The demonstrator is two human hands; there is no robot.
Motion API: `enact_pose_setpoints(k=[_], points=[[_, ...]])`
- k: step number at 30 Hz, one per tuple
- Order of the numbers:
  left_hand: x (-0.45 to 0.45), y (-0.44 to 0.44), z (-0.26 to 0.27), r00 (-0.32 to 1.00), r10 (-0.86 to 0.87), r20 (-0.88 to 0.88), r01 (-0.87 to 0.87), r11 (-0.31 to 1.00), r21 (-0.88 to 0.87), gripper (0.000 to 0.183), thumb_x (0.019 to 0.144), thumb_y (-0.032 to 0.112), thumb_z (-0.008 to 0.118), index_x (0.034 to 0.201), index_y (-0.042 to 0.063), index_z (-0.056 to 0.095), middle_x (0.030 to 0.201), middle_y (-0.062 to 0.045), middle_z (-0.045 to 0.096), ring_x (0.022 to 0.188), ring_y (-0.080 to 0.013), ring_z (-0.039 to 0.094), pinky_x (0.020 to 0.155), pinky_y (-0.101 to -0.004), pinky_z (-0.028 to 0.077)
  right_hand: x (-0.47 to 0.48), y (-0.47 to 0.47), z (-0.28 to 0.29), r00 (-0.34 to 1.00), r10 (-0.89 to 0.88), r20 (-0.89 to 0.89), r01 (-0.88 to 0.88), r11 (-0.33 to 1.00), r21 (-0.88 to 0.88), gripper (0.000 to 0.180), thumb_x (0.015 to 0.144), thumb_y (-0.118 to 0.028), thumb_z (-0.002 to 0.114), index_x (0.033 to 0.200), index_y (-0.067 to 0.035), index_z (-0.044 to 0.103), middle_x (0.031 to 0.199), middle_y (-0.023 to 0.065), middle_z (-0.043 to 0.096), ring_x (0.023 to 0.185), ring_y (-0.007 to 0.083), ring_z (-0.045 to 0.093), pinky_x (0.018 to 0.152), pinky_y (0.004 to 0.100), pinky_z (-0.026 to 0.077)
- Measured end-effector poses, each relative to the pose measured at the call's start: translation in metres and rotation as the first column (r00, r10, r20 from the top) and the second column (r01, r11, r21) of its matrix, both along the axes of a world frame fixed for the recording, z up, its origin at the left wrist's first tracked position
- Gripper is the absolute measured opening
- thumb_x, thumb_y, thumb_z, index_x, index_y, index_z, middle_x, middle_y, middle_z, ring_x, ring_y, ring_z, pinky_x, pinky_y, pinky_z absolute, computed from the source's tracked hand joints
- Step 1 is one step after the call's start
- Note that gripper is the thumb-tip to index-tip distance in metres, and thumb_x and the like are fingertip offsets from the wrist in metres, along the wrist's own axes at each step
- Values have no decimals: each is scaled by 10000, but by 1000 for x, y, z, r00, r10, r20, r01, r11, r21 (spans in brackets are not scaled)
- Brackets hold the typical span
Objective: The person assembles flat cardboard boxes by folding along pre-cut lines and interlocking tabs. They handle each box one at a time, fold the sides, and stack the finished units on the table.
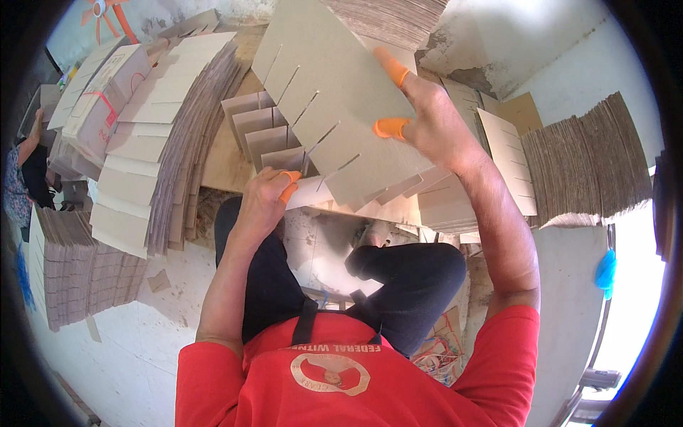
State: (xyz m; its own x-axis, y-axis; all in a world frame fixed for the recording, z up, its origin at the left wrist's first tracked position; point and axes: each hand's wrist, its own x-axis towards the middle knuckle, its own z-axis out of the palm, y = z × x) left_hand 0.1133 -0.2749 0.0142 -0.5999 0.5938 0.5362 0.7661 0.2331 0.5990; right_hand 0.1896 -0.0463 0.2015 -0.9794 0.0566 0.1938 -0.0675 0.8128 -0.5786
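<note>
A large grey-brown cardboard sheet (341, 80) with a row of slots along one long edge slants above the workbench. My right hand (432, 117) grips its right side, with the thumb on its face; thumb and a finger wear orange finger cots. Below the sheet's left edge, several cardboard divider strips (267, 128) stand on edge in a row, some meeting the sheet at its slots. My left hand (264, 197), also in orange finger cots, pinches the nearest cardboard strip (312, 193) at its left end. The sheet hides part of the strips.
Tall stacks of slotted cardboard (160, 117) stand at left, with a taped carton (104, 101) beside them. More stacks stand right (587, 160), behind (395, 21) and lower left (85, 272). An orange fan (100, 8) is at upper left. Another person's arm (33, 133) shows far left.
</note>
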Motion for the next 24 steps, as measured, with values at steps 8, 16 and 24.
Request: enact_pose_setpoints(k=[8, 16, 24], points=[[-1, 1, 0, 1000, -7, -2, 7, 1000, 2, 216, 737, 4, 708, 952, 23, 699, 800, -112, 660, 732, -271, 591, 663, -363, 475, -16, -1, 3, 998, 60, -24, -59, 997, 45, 766, 749, 50, 687, 1433, 4, 347, 1098, 257, 629, 975, 310, 636, 846, 353, 499], [-4, 3, -1, 1000, -9, -10, 9, 1000, 20, 206, 729, -1, 711, 935, 15, 700, 802, -119, 663, 713, -278, 590, 652, -371, 477, -24, -12, -14, 998, 54, 36, -55, 997, 51, 766, 769, 74, 670, 1456, -67, 361, 1235, 147, 615, 1043, 177, 584, 893, 309, 493], [-4, 4, 1, 1000, 5, 4, -5, 1000, 17, 205, 718, -11, 715, 921, 4, 702, 754, -134, 637, 714, -292, 600, 644, -380, 478, -38, -32, -36, 960, 123, 251, -160, 978, 137, 888, 762, 15, 696, 1506, -101, 226, 1152, 208, 629, 1016, 271, 615, 892, 350, 488]])
